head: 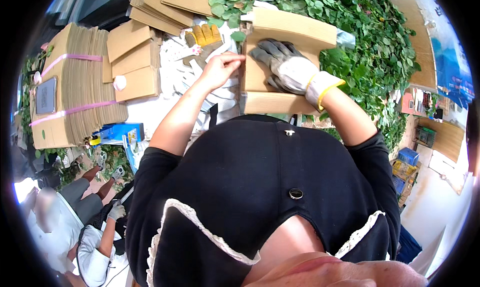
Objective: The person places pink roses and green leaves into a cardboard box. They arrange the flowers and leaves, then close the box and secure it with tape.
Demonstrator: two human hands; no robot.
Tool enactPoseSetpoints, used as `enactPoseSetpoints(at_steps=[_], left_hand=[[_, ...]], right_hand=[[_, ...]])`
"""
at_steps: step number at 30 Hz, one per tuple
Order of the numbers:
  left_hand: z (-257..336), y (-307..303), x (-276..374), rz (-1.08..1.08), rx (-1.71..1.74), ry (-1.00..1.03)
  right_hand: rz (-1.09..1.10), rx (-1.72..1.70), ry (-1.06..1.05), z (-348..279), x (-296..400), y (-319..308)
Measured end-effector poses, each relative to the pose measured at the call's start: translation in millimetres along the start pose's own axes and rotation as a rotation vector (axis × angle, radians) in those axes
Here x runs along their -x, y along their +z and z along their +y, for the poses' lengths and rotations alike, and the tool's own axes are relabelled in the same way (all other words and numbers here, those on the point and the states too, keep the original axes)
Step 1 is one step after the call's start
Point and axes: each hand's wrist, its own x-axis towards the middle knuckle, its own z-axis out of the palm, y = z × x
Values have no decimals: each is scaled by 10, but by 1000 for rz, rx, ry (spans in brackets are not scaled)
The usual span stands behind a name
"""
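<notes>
My left hand (222,70) is bare, its fingertips at the left edge of a brown corrugated cardboard piece (255,77); whether they pinch the edge is unclear. On the cardboard's middle lies my right hand (287,67), in a grey-and-white work glove with a yellow-edged cuff, fingers spread and pointing up-left. The cardboard has folded-up sides at its far and near edges. A yellow-and-grey work glove (204,41) rests beyond my left hand, on a heap of white strips (180,71). Green leafy stems (360,35) cover the surface behind and to the right of the cardboard.
A stack of cardboard (80,80) tied with pink bands stands at left, a phone-like device (46,95) against it. Nearby are folded cardboard pieces (133,61) and a blue tool or holder (120,133). Other people (56,227) are at lower left. Crates (407,157) are stacked at right.
</notes>
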Motion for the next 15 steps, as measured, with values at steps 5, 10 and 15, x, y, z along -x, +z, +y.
enactPoseSetpoints(at_steps=[5,10,15], left_hand=[[437,164,-406,172,-288,127],[415,87,-284,39,-422,117],[522,167,-293,-28,-448,170]], right_hand=[[-205,22,51,-81,-130,-141],[35,23,-406,-910,-1315,-831],[590,66,-296,-1638,-3158,-49]])
